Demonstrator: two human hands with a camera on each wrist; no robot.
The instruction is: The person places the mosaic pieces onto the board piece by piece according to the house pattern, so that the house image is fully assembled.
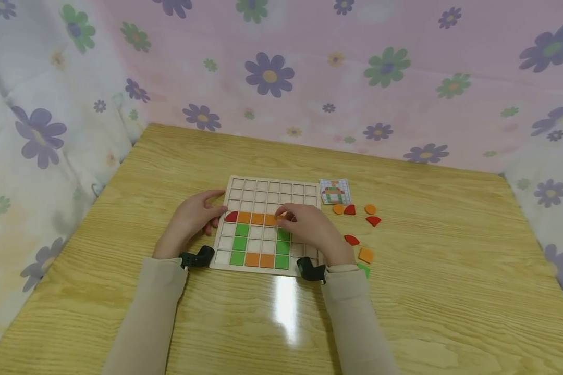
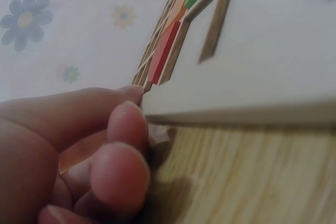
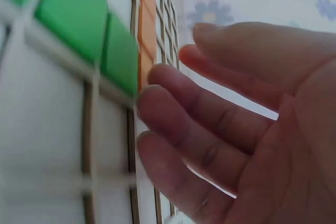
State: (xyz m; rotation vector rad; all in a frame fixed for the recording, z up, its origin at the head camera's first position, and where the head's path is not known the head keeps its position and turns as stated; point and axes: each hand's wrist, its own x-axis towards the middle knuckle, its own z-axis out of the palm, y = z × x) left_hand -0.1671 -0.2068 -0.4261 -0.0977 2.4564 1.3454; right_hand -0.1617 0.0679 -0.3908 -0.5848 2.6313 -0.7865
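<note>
Your left hand (image 1: 190, 221) steadies the grid board (image 1: 268, 225) mid-worktop, fingers loosely curled against its left edge. Your right hand (image 1: 309, 229), fingers relaxed, covers the orange row's end; any grip is hidden. Loose pieces (image 1: 360, 229) and a pattern card (image 1: 335, 191) lie right of the board.

**Your wooden table and what lies on it**

You are looking down at a light, wood-grain table (image 1: 403, 312) with a glossy top that throws a bright reflection near its front edge; flat on it, near the middle, lies a pale wooden grid board (image 1: 272, 190) of square cells; just beside the board's far right corner lies a small printed pattern card (image 1: 335, 191); to the right of the board, loose flat pieces lie scattered on the bare wood: an orange round piece (image 1: 370, 209), a red quarter-round piece (image 1: 373, 221), an orange square piece (image 1: 366, 254), and, nearest the front, a green piece (image 1: 364, 270), partly hidden.
</note>
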